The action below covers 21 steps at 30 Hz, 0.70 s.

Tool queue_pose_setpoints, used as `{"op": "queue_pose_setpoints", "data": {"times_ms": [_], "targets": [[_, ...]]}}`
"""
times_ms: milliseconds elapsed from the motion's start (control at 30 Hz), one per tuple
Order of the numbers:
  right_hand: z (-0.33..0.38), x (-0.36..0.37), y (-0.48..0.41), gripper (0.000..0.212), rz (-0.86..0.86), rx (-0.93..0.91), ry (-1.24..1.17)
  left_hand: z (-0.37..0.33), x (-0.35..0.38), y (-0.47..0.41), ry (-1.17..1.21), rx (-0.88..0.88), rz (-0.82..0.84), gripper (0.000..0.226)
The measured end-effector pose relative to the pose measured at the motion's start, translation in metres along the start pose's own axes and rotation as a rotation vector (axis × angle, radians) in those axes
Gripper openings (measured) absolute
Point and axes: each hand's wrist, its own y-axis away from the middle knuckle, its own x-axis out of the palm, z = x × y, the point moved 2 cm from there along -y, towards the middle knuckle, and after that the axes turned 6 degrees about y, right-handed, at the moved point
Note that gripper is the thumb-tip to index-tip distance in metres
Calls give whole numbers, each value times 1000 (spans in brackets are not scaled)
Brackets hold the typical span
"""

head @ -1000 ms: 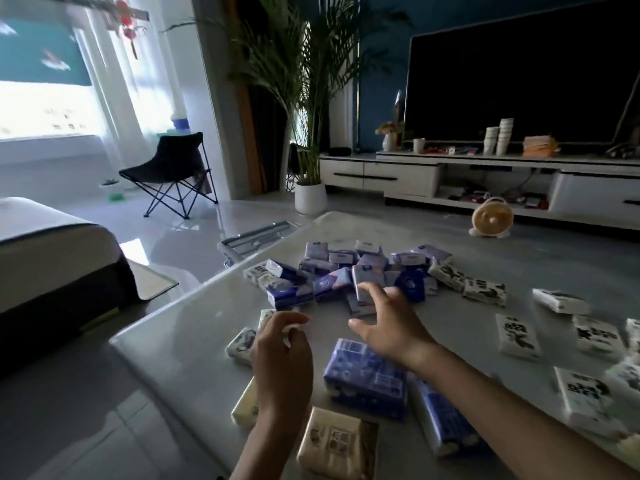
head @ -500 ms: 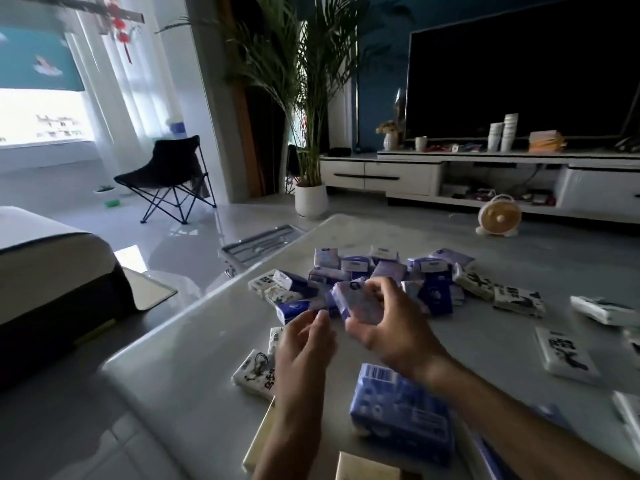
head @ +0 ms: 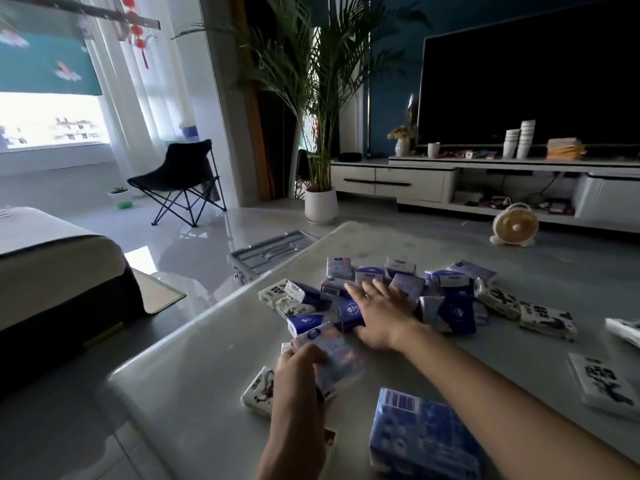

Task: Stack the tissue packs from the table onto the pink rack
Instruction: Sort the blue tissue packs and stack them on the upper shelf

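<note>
Several small tissue packs, blue, lilac and white with black print, lie in a heap on the grey table. My left hand grips one lilac tissue pack just above the table, near its left side. My right hand reaches into the heap with fingers spread flat, touching the packs. A larger blue multi-pack lies close to me, under my right forearm. A white printed pack sits left of my left hand. No pink rack is in view.
More white printed packs are scattered along the table's right side. The table's left edge drops to a glossy floor with a grey metal tray. A sofa stands at left; a potted palm, small fan and TV unit stand beyond.
My right hand passed the lilac pack to my left hand, which now grips it. The right hand has reached forward again into the heap with fingers spread.
</note>
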Motion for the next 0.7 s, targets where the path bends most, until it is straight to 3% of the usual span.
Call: {"op": "queue_pose_setpoints", "data": {"times_ms": [133, 200, 267, 367, 467, 533, 700], "targets": [[1, -6, 4, 61, -140, -8, 54, -4, 8, 2, -17, 26, -15, 56], [0, -15, 20, 60, -278, -36, -91, -5, 9, 2, -36, 79, -40, 58], [-4, -25, 41, 51, -329, 26, -507, -6, 10, 4, -43, 113, -18, 50], [-10, -36, 79, 28, -121, 115, -1215, -5, 11, 7, -81, 165, 23, 44], [-19, -37, 119, 33, 61, 217, -1557, 2, 13, 16, -121, 183, 74, 38], [-26, -40, 146, 37, 84, 260, -1634, 5, 18, 28, -132, 178, 108, 33], [-53, -45, 216, 40, -22, 347, -1477, 27, 37, 75, -145, 118, 208, 26]]}}
